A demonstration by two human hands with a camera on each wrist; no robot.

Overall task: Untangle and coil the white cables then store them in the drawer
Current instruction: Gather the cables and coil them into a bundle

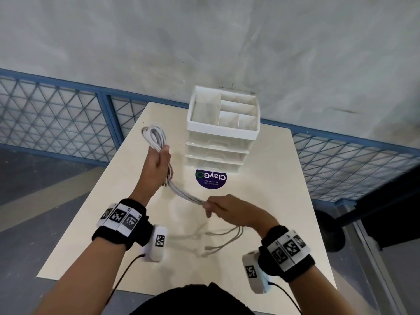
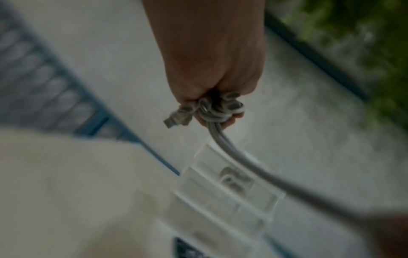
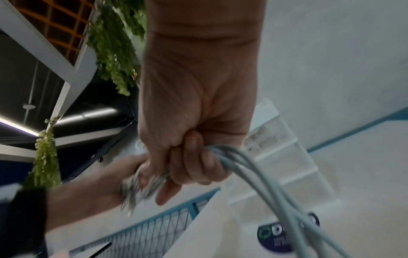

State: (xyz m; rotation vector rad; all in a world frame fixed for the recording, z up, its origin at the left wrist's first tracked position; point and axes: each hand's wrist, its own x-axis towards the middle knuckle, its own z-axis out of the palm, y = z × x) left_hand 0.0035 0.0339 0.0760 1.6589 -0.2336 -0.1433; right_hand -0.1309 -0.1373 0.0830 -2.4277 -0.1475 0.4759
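A bundle of white cables (image 1: 185, 194) stretches taut between both hands above the table. My left hand (image 1: 160, 159) grips the bundle (image 2: 240, 164) in a fist, and a coiled loop (image 1: 155, 135) sticks out above it. A connector (image 2: 171, 121) pokes out beside the fist (image 2: 212, 108). My right hand (image 1: 213, 209) holds the same strands (image 3: 260, 176) nearer to me, its fingers (image 3: 194, 165) curled round them. Loose cable ends (image 1: 219, 238) trail from it onto the table. The white drawer unit (image 1: 217, 152) stands beyond, all drawers closed.
The pale table (image 1: 272, 223) carries a round purple sticker (image 1: 211, 179) in front of the drawer unit. An open divided tray (image 1: 223, 130) tops the unit. A blue mesh railing (image 1: 56, 114) runs behind the table, with a grey wall beyond.
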